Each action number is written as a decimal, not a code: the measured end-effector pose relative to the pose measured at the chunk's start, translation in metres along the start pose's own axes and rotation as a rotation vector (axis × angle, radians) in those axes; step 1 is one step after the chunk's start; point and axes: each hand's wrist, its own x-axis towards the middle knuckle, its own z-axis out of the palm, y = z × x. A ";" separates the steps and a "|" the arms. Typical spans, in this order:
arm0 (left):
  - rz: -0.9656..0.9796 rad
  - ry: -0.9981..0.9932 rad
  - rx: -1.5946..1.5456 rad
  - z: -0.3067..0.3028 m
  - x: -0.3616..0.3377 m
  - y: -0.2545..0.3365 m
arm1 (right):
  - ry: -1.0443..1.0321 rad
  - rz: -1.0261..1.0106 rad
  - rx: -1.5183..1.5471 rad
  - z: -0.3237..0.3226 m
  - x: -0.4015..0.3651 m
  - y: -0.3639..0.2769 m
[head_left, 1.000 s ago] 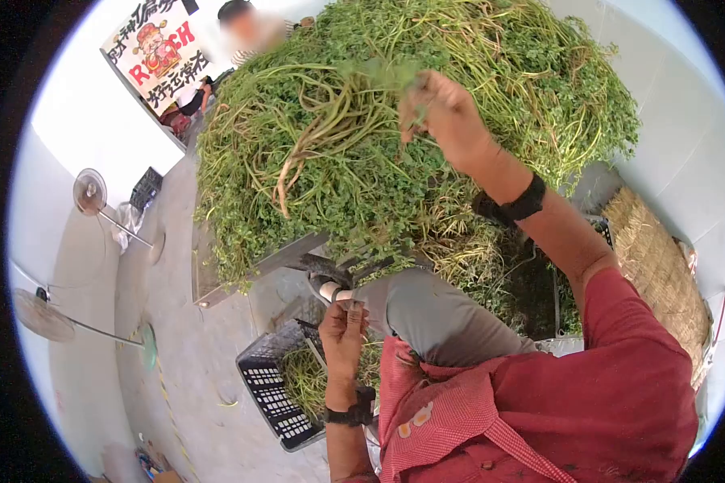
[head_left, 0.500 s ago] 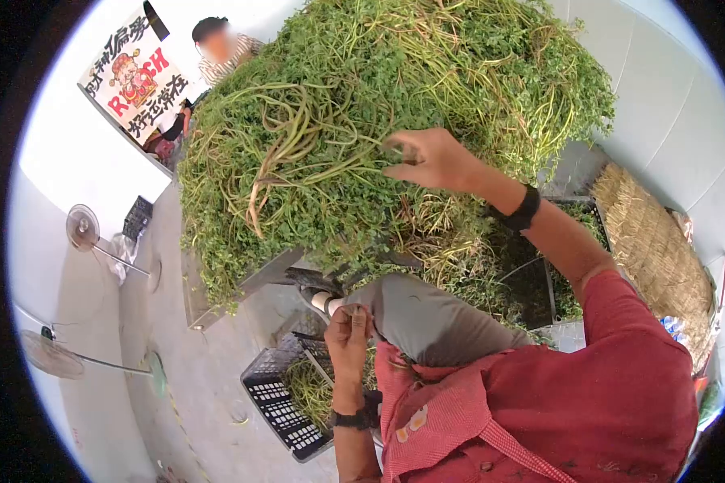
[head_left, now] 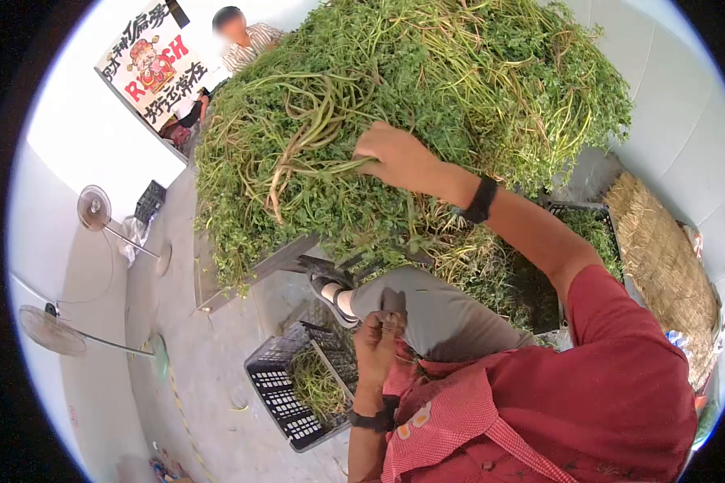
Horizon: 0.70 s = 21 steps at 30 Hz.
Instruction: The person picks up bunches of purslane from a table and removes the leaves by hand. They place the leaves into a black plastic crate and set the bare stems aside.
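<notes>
A big heap of leafy green stems (head_left: 459, 72) rises in front of me. My right hand (head_left: 399, 157) reaches onto the heap with its fingers curled in at the end of some long, thick green stems (head_left: 330, 169); the fingertips are partly hidden. A tangled bunch of bare stems (head_left: 322, 113) lies just beyond it, with brownish ends. Low beside my knee, my left hand (head_left: 376, 338) is closed with thumb and fingers pressed together. Whatever it may hold is too small or hidden to make out.
A black plastic crate (head_left: 290, 406) with stems in it stands on the floor at lower left. Another crate (head_left: 592, 205) of greens is at right, beside a rolled straw mat (head_left: 660, 249). Two fans (head_left: 95, 209) stand left. A person (head_left: 246, 44) sits behind the heap.
My right hand has moved left over the heap, and its spread fingers have closed at the stems. My left hand has shifted slightly right and stays closed. The view has shifted a little.
</notes>
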 end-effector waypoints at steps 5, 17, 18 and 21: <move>-0.009 0.033 -0.027 -0.012 0.007 0.001 | 0.106 -0.018 -0.007 -0.025 -0.003 0.020; 0.332 0.533 0.401 -0.049 0.099 0.071 | 0.163 -0.093 -0.150 -0.009 0.048 -0.044; 0.401 0.537 0.512 -0.046 0.103 0.075 | 0.047 -0.033 -0.214 -0.001 0.054 -0.051; 0.552 0.544 0.617 -0.040 0.120 0.078 | 0.094 -0.065 -0.129 0.035 0.056 -0.050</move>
